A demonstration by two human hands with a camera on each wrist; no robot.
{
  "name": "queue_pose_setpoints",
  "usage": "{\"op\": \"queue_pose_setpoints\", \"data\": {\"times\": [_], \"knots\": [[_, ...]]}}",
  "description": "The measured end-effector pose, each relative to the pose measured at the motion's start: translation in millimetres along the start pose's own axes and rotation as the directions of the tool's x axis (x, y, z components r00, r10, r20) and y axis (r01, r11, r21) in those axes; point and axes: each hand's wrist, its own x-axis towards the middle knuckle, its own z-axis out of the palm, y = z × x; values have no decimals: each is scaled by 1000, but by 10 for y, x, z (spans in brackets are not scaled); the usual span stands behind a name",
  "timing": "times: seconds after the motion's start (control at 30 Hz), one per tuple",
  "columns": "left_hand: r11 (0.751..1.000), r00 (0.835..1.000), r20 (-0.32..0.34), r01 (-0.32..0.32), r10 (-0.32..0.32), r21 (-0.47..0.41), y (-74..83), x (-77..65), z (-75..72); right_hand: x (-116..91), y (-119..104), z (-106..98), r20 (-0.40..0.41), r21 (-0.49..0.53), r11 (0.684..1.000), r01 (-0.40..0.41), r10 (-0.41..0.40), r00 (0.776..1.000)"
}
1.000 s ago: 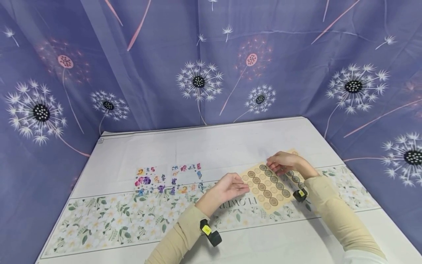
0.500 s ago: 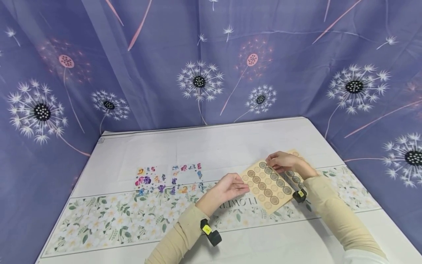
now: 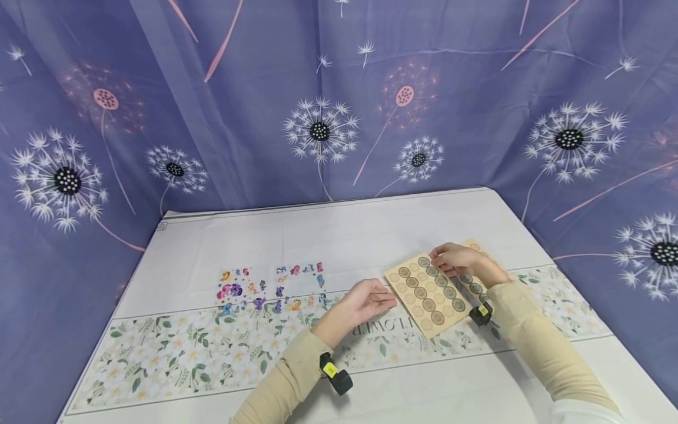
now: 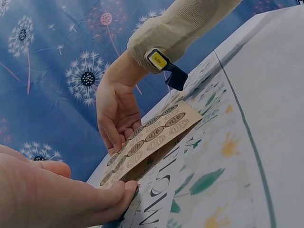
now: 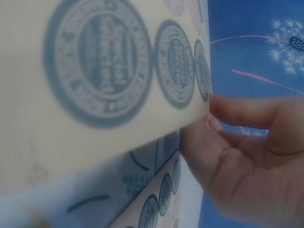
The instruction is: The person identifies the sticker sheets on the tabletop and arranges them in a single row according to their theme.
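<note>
A tan sheet of round stamp-like stickers (image 3: 418, 294) is raised at a tilt above the table, as the left wrist view shows. My right hand (image 3: 458, 259) pinches its far right edge; in the right wrist view the thumb (image 5: 247, 111) is on the printed side and the fingers are behind. By the left edge is my left hand (image 3: 365, 303), its fingers nearly straight and thumb apart; whether the fingertips touch the sheet I cannot tell. A second tan sticker sheet (image 3: 475, 284) lies on the table, partly covered by my right hand and wrist.
Clear sheets with colourful pony-like stickers (image 3: 238, 288) lie left of centre. The white table cover (image 3: 254, 235) has a printed floral band (image 3: 175, 353). A purple dandelion curtain (image 3: 254, 165) stands behind and at both sides. A black strap device (image 3: 339, 377) is on each wrist.
The upper sheet has shifted slightly left and toward the far side, separating more from the sheet beneath. My left hand has drawn back slightly left; the right hand stays nearly in place.
</note>
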Motion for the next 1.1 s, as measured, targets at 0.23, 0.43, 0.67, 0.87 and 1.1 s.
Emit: {"op": "queue_pose_setpoints", "data": {"times": [0.23,0.43,0.67,0.87,1.1], "knots": [[996,1000,21,-17,15,82,-18,51,10,15,-12,43,9,-10,1000,-2,2,1000],[990,999,13,-45,44,136,-12,76,0,-5,-44,53,-3,17,1000,15,-15,1000],[981,996,0,-83,84,177,38,88,-21,-5,-69,62,21,22,999,36,-37,999],[974,993,2,-119,120,193,75,125,-34,21,-100,89,22,42,999,27,-28,999],[956,990,-12,-130,138,263,139,107,-57,21,-121,99,45,64,996,67,-70,996]]}}
